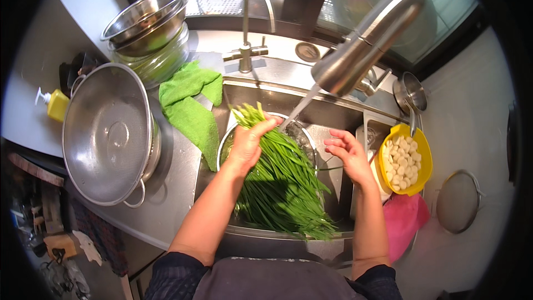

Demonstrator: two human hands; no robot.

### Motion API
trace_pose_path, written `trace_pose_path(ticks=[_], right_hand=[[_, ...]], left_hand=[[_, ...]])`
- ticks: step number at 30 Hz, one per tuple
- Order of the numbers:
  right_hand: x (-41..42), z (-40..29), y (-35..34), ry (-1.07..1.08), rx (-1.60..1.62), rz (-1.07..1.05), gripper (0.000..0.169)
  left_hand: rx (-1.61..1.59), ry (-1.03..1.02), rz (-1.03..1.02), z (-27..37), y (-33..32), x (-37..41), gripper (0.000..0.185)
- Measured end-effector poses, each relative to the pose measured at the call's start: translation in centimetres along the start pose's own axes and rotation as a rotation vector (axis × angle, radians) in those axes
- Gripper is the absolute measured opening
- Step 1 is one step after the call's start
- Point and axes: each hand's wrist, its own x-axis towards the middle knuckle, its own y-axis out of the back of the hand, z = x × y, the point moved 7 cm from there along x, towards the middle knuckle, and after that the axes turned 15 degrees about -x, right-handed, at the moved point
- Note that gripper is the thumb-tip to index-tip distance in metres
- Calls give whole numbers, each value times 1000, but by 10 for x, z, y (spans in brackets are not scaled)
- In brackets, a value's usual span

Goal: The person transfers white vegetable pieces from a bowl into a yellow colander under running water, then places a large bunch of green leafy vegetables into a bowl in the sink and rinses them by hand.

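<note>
My left hand (246, 143) grips a thick bunch of long green garlic chives (283, 187) near its pale stem ends. The bunch lies across a round metal-rimmed bowl (220, 146) in the stainless steel sink (287, 87), its leaf tips reaching the front rim. Right of the bunch, my right hand (349, 154) hovers with its fingers apart. One thin dark green blade stretches from the bunch to its palm side; whether it is held there is hidden. Water runs from the large pull-out faucet (354, 62) beside the stems into the bowl.
A large steel colander (108, 133) stands on the left counter, near a green cloth (187, 108) and stacked bowls (145, 21). To the right sits a yellow basket (425, 158) of pale round slices, above a pink cloth (404, 225). A slim second tap (245, 54) rises behind the sink.
</note>
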Motion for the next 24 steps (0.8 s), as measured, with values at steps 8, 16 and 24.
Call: trace_pose_path(ticks=[8,16,24], right_hand=[[-92,2,64,-33,-20,100,43],[-39,67,-36,-36,-370,-34,42],[-21,76,-76,-42,-583,-239,51]], left_hand=[[-38,-457,-23,93,-32,-6,42],[333,-323,404,-52,124,31,40],[706,25,490,-112,196,48,35]])
